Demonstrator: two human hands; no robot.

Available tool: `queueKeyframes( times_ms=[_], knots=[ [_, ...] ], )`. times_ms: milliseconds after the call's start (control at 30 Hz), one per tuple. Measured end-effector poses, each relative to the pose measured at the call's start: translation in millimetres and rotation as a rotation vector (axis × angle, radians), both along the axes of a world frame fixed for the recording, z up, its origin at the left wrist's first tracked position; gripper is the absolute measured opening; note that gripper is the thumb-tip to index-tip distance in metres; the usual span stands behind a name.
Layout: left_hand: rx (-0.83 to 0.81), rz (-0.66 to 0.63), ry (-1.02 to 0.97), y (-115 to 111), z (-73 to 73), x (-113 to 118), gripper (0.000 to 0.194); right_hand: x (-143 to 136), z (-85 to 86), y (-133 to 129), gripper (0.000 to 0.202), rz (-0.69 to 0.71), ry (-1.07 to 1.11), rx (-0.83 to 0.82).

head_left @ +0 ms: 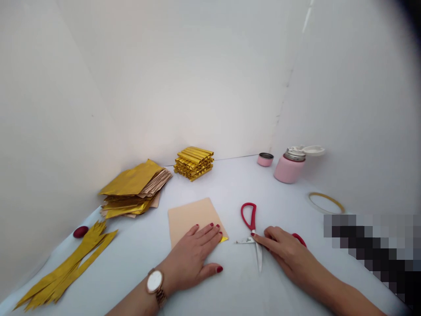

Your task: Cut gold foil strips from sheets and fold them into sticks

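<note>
Our L hand lies palm down, fingers stretched and a bit apart, thumb out to the side; it's flat on the beige sheet, w/ nothing closed in it. Our R hand is over the scissors, index fingertip on them at approx. the pivot, other fingers bent under; we can't tell how far closed the grip is, or if it has hold of them. Blades are spread, one red loop in full view, the other partly behind the hand.

The sheet is on the white table, just L of the scissors; a bit of yellow shows at its corner by our L fingertips. Watch on our L wrist.

Further out, L side: gold strips, a dark red oval item next to 'em, then a stack of gold-faced sheets. Back ctr: pile of gold rolls. R side: pink cap, pink bottle w/ white lid flipped open, tape ring nearer us.
</note>
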State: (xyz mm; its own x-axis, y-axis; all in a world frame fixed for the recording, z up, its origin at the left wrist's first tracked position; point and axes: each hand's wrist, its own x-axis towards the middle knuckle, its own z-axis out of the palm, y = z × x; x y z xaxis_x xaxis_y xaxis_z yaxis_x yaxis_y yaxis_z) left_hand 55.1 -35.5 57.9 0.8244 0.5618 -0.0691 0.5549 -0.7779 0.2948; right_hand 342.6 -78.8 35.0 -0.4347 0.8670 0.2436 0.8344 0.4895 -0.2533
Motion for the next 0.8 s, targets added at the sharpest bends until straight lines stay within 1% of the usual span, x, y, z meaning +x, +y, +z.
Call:
queueKeyframes(
  times_ms=[67, 133, 267, 367, 567, 800],
  knots=[
    [0.002, 0.003, -0.002, 0, -0.6, 0, 0.063, -4, -2.1, 0, 0.037, -0.029, 0.019, 0.035],
    [0.005, 0.004, -0.006, 0, -1.2, 0, 0.063, -12, -0.7, 2, 0.037, -0.05, 0.012, 0.058],
    [0.004, 0.011, -0.024, 0, -1.3, 1, 0.064, -27, 5.1, 6, 0.037, -0.075, -0.052, 0.051],
    [0.003, 0.013, -0.023, 0, -0.5, 1, 0.064, -32, 4.7, 7, 0.037, -0.097, -0.069, 0.06],
    [0.0, 0.01, -0.015, 0, 0.1, 1, 0.065, -35, 0.9, 3, 0.039, -0.079, -0.085, 0.052],
    [0.01, 0.007, -0.006, 0, -0.5, 1, 0.064, -45, 2.9, 2, 0.039, -0.058, -0.12, 0.004]
  ],
)
